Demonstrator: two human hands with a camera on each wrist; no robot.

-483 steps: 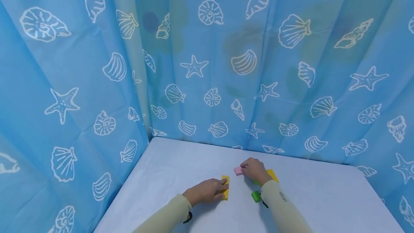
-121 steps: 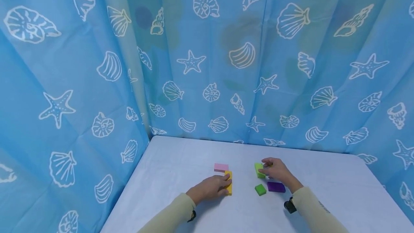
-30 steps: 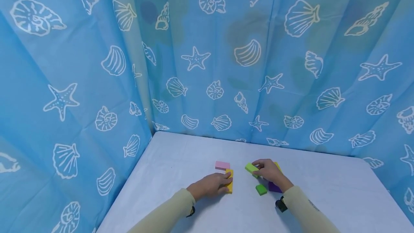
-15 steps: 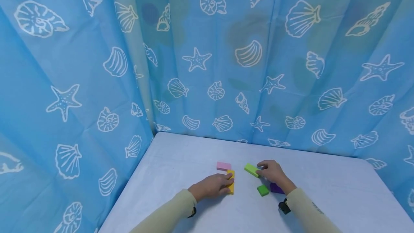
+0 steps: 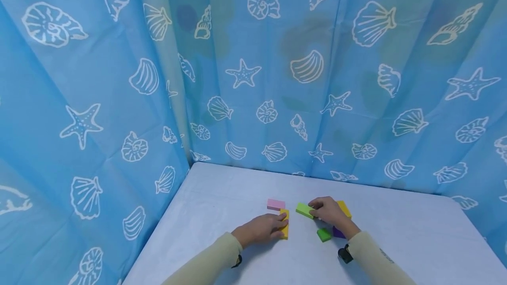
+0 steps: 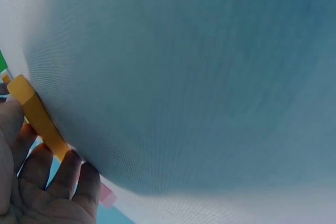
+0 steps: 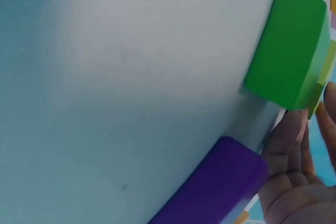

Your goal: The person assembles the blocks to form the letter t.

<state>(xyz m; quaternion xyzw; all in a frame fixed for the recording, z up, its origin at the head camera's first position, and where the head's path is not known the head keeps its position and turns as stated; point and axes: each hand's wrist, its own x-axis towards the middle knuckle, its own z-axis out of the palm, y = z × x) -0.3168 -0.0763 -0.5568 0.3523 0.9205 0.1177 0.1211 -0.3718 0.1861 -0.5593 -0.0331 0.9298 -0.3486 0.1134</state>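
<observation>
My left hand (image 5: 261, 228) holds a yellow block (image 5: 284, 228), which lies lengthwise away from me on the table; in the left wrist view the thumb and fingers reach along opposite sides of that block. A pink block (image 5: 276, 204) lies at its far end. My right hand (image 5: 330, 211) pinches the right end of a lime green block (image 5: 304, 210), which lies at a slant to the right of the pink one. Closer to me is a small darker green block (image 5: 324, 234), large in the right wrist view. A purple block (image 5: 338, 232) is partly hidden under the right forearm.
Behind the right wrist another yellow block (image 5: 343, 208) shows in part. All the blocks lie on a white-covered table (image 5: 233, 188). A blue curtain (image 5: 245, 135) with white shell and starfish prints hangs along the table's back and left sides.
Over the last second my right hand shifts its hold on the lime green block, which slides slightly left. Earlier, my right hand held the pink block. The left hand stays on the yellow block.
</observation>
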